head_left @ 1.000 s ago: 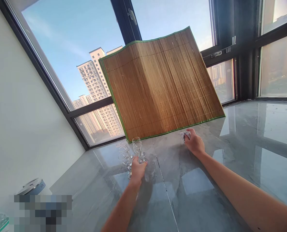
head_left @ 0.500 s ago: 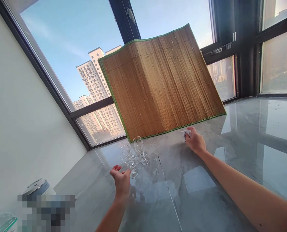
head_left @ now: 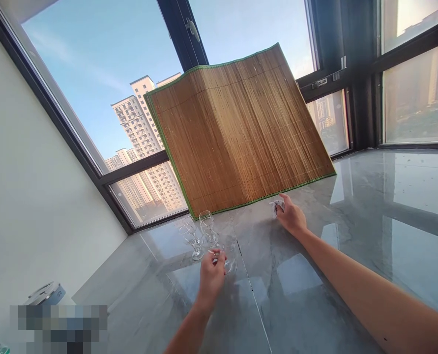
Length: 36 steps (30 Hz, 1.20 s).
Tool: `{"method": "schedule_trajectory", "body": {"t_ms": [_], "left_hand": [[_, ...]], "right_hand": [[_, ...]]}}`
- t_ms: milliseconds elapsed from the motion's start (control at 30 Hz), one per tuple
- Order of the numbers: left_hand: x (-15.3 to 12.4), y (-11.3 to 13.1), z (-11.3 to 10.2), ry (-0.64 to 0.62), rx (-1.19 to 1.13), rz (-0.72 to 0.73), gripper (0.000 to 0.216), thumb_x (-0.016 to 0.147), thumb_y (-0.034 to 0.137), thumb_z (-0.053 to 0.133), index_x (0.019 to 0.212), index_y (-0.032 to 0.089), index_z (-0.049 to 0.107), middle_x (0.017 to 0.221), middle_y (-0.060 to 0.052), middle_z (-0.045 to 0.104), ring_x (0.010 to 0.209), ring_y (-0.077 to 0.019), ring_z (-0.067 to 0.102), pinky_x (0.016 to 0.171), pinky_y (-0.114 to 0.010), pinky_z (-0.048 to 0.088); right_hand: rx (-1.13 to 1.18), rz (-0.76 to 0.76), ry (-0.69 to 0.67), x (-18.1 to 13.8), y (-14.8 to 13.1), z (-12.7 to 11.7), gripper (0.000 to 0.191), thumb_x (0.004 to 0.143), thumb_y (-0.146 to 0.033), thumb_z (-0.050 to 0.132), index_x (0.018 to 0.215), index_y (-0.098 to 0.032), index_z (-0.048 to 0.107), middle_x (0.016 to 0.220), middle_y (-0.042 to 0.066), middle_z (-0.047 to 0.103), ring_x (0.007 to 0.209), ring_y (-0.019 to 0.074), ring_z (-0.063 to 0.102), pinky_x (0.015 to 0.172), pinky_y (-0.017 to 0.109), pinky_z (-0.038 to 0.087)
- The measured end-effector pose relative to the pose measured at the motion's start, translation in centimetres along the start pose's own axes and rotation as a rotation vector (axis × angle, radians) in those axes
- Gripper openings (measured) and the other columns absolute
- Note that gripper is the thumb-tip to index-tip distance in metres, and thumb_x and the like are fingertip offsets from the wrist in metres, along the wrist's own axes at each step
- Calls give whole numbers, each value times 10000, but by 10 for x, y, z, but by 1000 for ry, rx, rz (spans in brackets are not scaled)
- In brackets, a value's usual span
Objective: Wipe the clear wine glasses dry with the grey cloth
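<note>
a glossy grey counter [head_left: 314, 295] runs under tall windows, a bamboo mat [head_left: 237, 132] leaning on the glass. the left hand [head_left: 211, 278] has its fingers grasping a small stemmed glass [head_left: 226, 258] just beside three other glasses [head_left: 198, 231]. the right hand [head_left: 292, 219] lies near the mat, fingers clenched on a crumpled cloth [head_left: 276, 205].

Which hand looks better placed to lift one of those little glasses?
Left hand: it sits right at the stemmed glasses, probably gripping one. The right hand rests farther off, clutching a cloth.

Glossy grey desk [head_left: 369, 236] fills the lower right; dark-framed windows [head_left: 101, 73] across the top show blue sky and towers; white wall [head_left: 30, 196] at left.
</note>
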State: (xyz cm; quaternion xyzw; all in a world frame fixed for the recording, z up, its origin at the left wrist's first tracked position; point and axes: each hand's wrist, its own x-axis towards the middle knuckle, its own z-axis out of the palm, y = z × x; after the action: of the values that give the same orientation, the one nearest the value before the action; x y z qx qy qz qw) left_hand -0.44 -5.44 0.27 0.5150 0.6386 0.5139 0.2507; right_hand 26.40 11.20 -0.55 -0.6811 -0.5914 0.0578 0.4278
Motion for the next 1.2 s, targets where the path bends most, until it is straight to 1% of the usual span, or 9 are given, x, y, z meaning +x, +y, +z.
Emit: {"method": "schedule_trajectory", "body": {"t_ms": [67,167,233,333,467,600,733,933,1200], "left_hand": [[7,10,22,-79,77,141,324,802,472,580,873,165,657,745,-42,674,584,-140,578,552,-247,414],[22,22,49,-30,357,335,268,839,432,563,776,199,678,701,-27,663,678,-169,598,639,-264,403],[31,23,59,34,482,410,245,851,401,560,766,207,684,731,-33,664,736,-186,598,671,-274,394],[42,14,62,37,470,462,241,870,366,530,773,193,669,790,-47,667,805,-200,599,712,-287,403],[53,-4,55,31,307,434,243,878,378,502,828,181,636,808,-46,681,789,-191,619,729,-299,421],[54,-7,51,35,224,371,289,914,397,442,968,171,613,732,-32,684,694,-172,635,695,-283,420],[47,2,47,73,330,367,373,931,445,419,1080,174,628,709,-34,682,672,-187,634,641,-273,395],[43,4,45,165,512,299,412,946,392,409,1193,138,620,957,-131,723,897,-243,668,714,-295,404],[48,-2,44,186,539,213,342,915,276,450,1160,130,637,911,-134,722,862,-241,673,683,-286,395]], "right_hand": [[-11,7,7,0,-1,1,603,925,-351,393,1485,-158,279,936,140,716,817,283,662,667,323,410],[-31,19,19,0,-1,1,717,924,-364,396,1530,-101,117,918,149,720,794,281,663,662,323,415],[-42,13,12,0,-1,1,742,924,-365,398,1535,-88,81,913,150,722,790,277,662,657,318,416],[-23,-4,3,0,-2,-1,741,923,-349,400,1538,-93,75,920,144,723,785,267,660,639,304,411],[11,-32,23,-4,-11,-4,714,920,-339,399,1537,-109,121,917,138,722,770,270,654,628,308,406],[101,-207,7,-15,-35,-5,677,912,-315,407,1525,-154,169,951,111,720,750,252,643,649,313,419],[260,-379,-56,-39,-64,-3,676,883,-278,450,1502,-191,192,1042,92,696,777,217,635,688,301,431],[480,-527,-181,-84,-95,-6,652,886,-248,453,1476,-181,183,809,10,646,650,163,571,636,260,399],[527,-615,-222,-101,-104,-12,622,897,-217,448,1462,-200,188,909,27,659,688,161,574,672,273,405]]}}
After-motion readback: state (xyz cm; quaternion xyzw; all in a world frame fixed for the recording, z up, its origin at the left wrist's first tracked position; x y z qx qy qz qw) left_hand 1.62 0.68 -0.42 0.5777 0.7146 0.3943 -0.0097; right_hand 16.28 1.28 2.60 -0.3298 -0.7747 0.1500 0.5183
